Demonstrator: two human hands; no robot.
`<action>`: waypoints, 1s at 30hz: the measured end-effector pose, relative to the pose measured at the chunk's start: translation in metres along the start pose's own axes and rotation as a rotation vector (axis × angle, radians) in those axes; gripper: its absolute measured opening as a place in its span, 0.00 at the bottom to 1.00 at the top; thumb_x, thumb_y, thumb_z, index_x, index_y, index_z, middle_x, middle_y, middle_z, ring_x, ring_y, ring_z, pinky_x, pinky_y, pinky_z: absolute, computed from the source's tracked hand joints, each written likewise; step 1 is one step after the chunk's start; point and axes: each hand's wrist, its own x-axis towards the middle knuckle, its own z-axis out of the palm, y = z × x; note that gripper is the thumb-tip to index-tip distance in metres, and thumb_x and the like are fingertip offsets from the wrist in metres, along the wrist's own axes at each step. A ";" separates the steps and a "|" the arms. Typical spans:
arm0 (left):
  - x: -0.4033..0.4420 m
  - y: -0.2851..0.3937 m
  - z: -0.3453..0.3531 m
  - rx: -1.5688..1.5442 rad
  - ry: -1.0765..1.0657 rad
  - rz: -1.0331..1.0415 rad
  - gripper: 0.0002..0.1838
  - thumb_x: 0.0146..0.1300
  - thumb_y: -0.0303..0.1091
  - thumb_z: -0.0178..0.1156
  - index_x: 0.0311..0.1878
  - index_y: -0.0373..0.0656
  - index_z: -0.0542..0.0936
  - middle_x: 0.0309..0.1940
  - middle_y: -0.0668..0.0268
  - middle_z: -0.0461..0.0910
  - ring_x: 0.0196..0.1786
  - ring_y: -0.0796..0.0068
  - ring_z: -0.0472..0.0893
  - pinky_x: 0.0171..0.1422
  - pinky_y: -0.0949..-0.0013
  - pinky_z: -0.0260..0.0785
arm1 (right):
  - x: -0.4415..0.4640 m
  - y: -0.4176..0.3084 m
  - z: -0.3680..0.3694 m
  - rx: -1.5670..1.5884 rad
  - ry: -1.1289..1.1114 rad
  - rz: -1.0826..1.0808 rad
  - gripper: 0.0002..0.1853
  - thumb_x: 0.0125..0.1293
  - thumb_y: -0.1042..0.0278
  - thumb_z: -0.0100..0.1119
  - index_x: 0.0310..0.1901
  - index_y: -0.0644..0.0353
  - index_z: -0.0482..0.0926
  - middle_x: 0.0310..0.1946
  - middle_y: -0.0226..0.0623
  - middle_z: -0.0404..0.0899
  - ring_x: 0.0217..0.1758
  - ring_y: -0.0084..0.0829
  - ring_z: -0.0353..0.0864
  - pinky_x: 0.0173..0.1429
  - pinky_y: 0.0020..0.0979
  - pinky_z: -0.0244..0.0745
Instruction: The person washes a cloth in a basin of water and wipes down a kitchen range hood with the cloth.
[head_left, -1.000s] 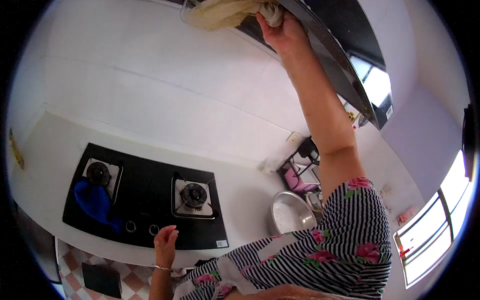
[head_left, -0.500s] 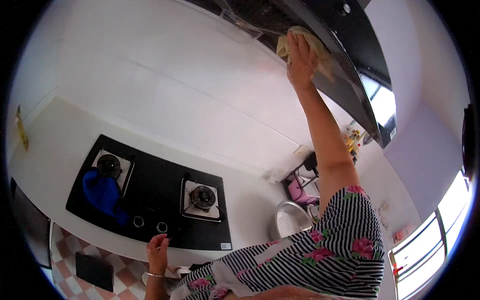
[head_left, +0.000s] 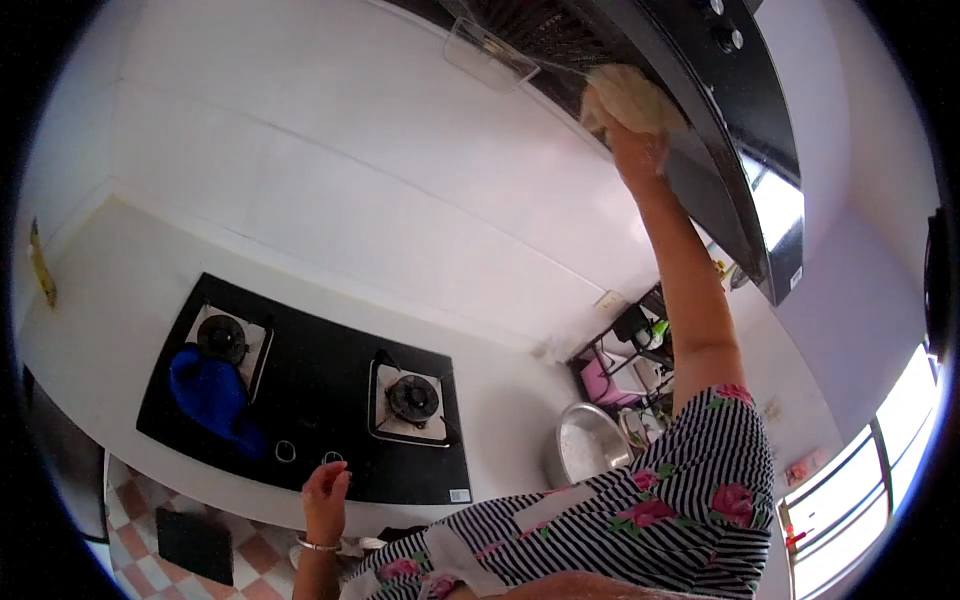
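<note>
My right hand [head_left: 638, 152] reaches up at the top right, gripping a pale yellowish cleaning cloth [head_left: 638, 98]. The cloth lies against the underside of a black range hood [head_left: 690, 150], and it partly covers my fingers. Low on the left, my left hand [head_left: 325, 495] hovers at the front edge of the gas stove [head_left: 310, 370], near a control knob [head_left: 285, 451]. Nothing shows in it, and its fingers are loosely bent, with the thumb apart. A blue cloth [head_left: 213, 398] is draped by the left burner [head_left: 221, 340].
A clear plastic oil cup [head_left: 490, 55] hangs under the hood's back edge. Right of the stove, a metal basin [head_left: 585, 447] stands on the white counter [head_left: 500, 400], beside a black rack with a pink container [head_left: 610, 380]. A dark mat [head_left: 193, 545] lies on the checkered floor.
My right hand and the cloth have shifted along the hood's underside toward the right and slightly down. My left hand has moved slightly right. The whole view has shifted a little.
</note>
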 end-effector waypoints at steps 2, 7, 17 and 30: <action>-0.003 -0.013 -0.008 -0.019 0.025 -0.017 0.09 0.58 0.28 0.57 0.41 0.37 0.78 0.33 0.64 0.80 0.36 0.77 0.77 0.42 0.74 0.70 | 0.000 0.001 0.000 -0.020 0.019 -0.041 0.34 0.56 0.70 0.57 0.65 0.38 0.59 0.61 0.35 0.64 0.62 0.35 0.65 0.62 0.37 0.63; -0.002 0.003 -0.012 0.030 0.053 -0.014 0.09 0.59 0.29 0.57 0.41 0.37 0.78 0.33 0.65 0.79 0.36 0.78 0.77 0.42 0.74 0.70 | 0.092 -0.063 0.004 -0.242 0.182 -0.340 0.38 0.51 0.66 0.60 0.65 0.36 0.57 0.67 0.32 0.55 0.66 0.30 0.60 0.61 0.33 0.64; 0.006 -0.003 -0.004 -0.010 -0.013 -0.002 0.07 0.58 0.27 0.57 0.40 0.36 0.78 0.31 0.66 0.79 0.34 0.80 0.76 0.39 0.76 0.69 | 0.015 -0.006 -0.025 -0.131 0.118 -0.214 0.24 0.53 0.68 0.59 0.55 0.50 0.71 0.55 0.37 0.70 0.56 0.38 0.71 0.57 0.36 0.69; 0.010 0.000 -0.006 -0.018 0.033 -0.024 0.09 0.59 0.30 0.57 0.41 0.36 0.78 0.33 0.65 0.79 0.35 0.78 0.77 0.42 0.74 0.70 | 0.157 -0.098 -0.003 -0.498 0.371 -0.250 0.32 0.66 0.49 0.45 0.69 0.41 0.47 0.71 0.34 0.41 0.73 0.29 0.37 0.73 0.45 0.34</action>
